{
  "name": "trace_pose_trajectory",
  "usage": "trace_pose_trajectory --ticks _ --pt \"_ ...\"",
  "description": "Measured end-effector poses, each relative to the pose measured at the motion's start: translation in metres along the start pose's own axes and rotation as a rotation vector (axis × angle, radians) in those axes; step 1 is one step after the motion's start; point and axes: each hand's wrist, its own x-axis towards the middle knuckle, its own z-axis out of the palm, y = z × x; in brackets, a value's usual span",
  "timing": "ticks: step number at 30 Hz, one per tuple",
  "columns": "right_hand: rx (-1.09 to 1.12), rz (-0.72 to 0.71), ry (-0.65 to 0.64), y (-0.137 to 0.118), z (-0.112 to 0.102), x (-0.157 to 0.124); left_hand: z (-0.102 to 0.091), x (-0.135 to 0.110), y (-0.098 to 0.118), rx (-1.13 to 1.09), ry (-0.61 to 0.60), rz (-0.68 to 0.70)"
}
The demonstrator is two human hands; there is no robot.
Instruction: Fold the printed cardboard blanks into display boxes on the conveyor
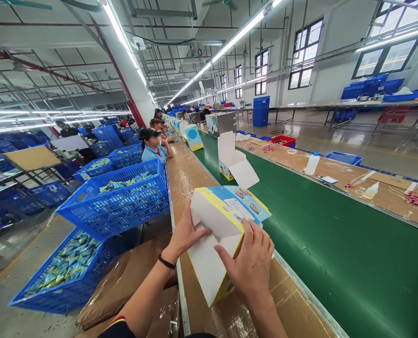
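You hold a half-folded printed carton (223,234) over the cardboard-covered workbench (198,197), its white inner panels facing you and its blue-and-yellow printed flaps splayed at the far end. Its long axis runs roughly away from you, tilted, with the lower corner toward you and the printed end leaning up and right. You cannot tell whether that lower corner touches the bench.

Your left hand (184,230), with a black wristband (166,262), grips the carton's left side, the fingers curled over the white panel. Your right hand (246,263) spreads across the yellow-edged right side. Between them, the hands hold the carton in a wide two-handed grip.

The bench is a narrow strip. Its left edge (178,281) lies just beside the carton, and the metal rail (293,286) on its right stands a little farther off. Beyond that rail, the green conveyor belt (336,263) offers the widest open room and carries an open white carton (232,162) farther along. Past the left edge sit blue plastic crates (113,206) filled with blue packets, above brown cardboard sheets (124,286). Farther along the bench, a co-worker (152,148) in a blue shirt and dark cap sits well apart from you.
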Motion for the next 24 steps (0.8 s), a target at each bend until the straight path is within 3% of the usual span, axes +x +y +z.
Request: trace_pose_trajectory --ticks 3,6,12,18,24 --pt "0.138 0.074 0.034 0.000 -0.006 0.002 -0.011 -0.001 0.012 0.087 -0.221 0.039" --pt "0.241 0.202 0.052 0.003 -0.010 0.003 -0.011 -0.005 0.018 0.156 -0.321 0.073" --pt "0.431 0.351 -0.003 0.017 -0.027 0.003 -0.001 -0.004 0.025 0.272 -0.340 0.100" --pt "0.674 0.538 0.045 0.034 -0.043 0.003 0.011 -0.005 0.053 0.300 -0.284 0.113" --pt "0.617 0.474 0.123 0.029 -0.044 -0.010 0.018 -0.013 0.074 0.321 -0.253 0.101"
